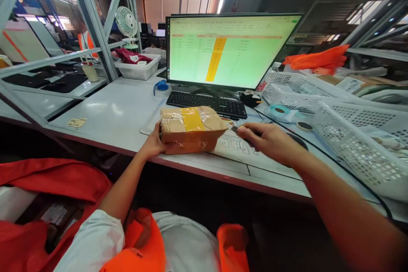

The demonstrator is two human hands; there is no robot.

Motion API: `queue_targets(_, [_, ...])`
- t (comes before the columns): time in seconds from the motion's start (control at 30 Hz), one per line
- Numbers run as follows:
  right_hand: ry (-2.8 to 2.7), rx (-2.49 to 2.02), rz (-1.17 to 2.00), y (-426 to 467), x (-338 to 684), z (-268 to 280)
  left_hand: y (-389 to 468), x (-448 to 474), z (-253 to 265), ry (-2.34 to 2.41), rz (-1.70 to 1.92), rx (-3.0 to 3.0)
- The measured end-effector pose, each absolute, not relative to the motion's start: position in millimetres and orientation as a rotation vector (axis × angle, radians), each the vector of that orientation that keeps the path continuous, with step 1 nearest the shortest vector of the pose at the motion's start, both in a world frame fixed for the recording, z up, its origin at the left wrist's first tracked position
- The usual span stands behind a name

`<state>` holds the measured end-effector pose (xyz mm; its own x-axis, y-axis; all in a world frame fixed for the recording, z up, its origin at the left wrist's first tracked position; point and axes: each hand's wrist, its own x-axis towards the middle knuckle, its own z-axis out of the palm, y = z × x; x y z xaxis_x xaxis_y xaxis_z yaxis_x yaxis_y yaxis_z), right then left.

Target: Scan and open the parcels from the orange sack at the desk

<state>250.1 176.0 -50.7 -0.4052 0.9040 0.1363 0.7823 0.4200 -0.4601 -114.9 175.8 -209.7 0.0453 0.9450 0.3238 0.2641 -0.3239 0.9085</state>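
A brown cardboard box, wrapped in clear tape with a yellow strip across its top, rests near the front edge of the desk. My left hand is closed against the box's left end, steadying it. In my right hand is a small knife with a dark handle. Its tip is at or very near the right end of the box; whether it touches I cannot tell. Under and beside the box lies a pale printed desk mat.
Behind the box stand a black keyboard and a lit monitor. White plastic baskets crowd the right side, near a tape roll and a black cable. Blue tape sits left of the keyboard. A person in an orange vest is at far left.
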Motion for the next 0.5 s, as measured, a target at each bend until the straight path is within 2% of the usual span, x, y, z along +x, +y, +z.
queue_targets(0.13, [-2.391, -1.41, 0.063, 201.4, 232.1, -23.5, 177.4, -116.0, -212.4, 1.005, 1.19, 1.65])
queue_targets(0.27, [-2.684, -1.245, -0.244, 198.3, 148.6, -1.1, 179.9, -116.9, -210.2, 0.976, 1.147, 1.667])
queue_targets(0.4, [-2.955, -1.023, -0.463, 190.0, 67.9, 0.2, 179.0, -117.8, -206.7, 1.006, 1.131, 1.711])
queue_targets(0.5, [-3.002, -0.922, -0.513, 192.8, 43.9, -8.7, 178.9, -119.4, -207.2, 1.047, 1.128, 1.715])
